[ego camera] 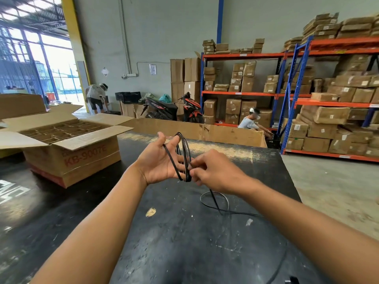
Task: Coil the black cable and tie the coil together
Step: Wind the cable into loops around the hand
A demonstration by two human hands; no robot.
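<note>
A thin black cable (185, 152) is wound in a few loops around my left hand (162, 160), which is held palm up above the black table with fingers spread; the loops run from thumb side over the fingertips. My right hand (213, 171) pinches the cable at the bottom of the coil, beside the left palm. From there the loose cable (215, 201) drops to the table, makes a loop and trails off to the right and towards the near edge.
An open cardboard box (71, 152) with dividers stands at the left on the black table (164, 232). A flat cardboard sheet (225, 132) lies at the table's far edge. Shelves of boxes, two motorbikes and two people are beyond.
</note>
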